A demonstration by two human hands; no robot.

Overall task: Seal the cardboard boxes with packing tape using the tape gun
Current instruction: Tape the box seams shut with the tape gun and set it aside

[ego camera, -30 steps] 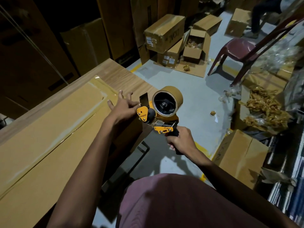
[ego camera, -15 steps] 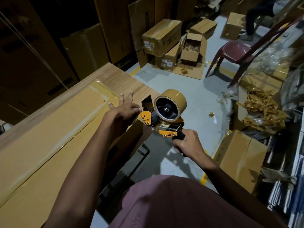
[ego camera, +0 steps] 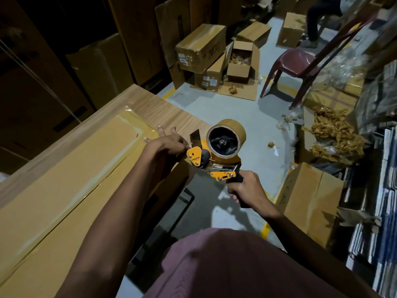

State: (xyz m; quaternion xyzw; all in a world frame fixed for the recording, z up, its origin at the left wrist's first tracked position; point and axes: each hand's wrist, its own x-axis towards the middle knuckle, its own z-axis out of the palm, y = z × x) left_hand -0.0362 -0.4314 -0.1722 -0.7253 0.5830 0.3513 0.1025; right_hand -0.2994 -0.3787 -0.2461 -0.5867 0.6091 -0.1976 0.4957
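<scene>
A long flat cardboard box (ego camera: 64,181) lies on a wooden table (ego camera: 163,108), with glossy brown tape along its middle seam and over its far end. My right hand (ego camera: 247,190) grips the black handle of an orange tape gun (ego camera: 214,164), held just off the box's near right corner. A brown tape roll (ego camera: 225,136) sits on the gun. A loose end of tape (ego camera: 194,136) stands up at the gun's front. My left hand (ego camera: 167,143) pinches that end with thumb and forefinger, while its other fingers stretch out over the box's end.
On the grey floor beyond the table stand several cardboard boxes (ego camera: 202,48), one open (ego camera: 240,59). A maroon plastic chair (ego camera: 296,61) stands at the right. A box (ego camera: 309,198) and heaps of brown packing scraps (ego camera: 335,132) crowd the right side. A person's legs (ego camera: 315,20) show at the far back.
My left hand has slid from the box's end over to the gun's front and taken hold of the tape end. The tape gun has stayed almost in place.
</scene>
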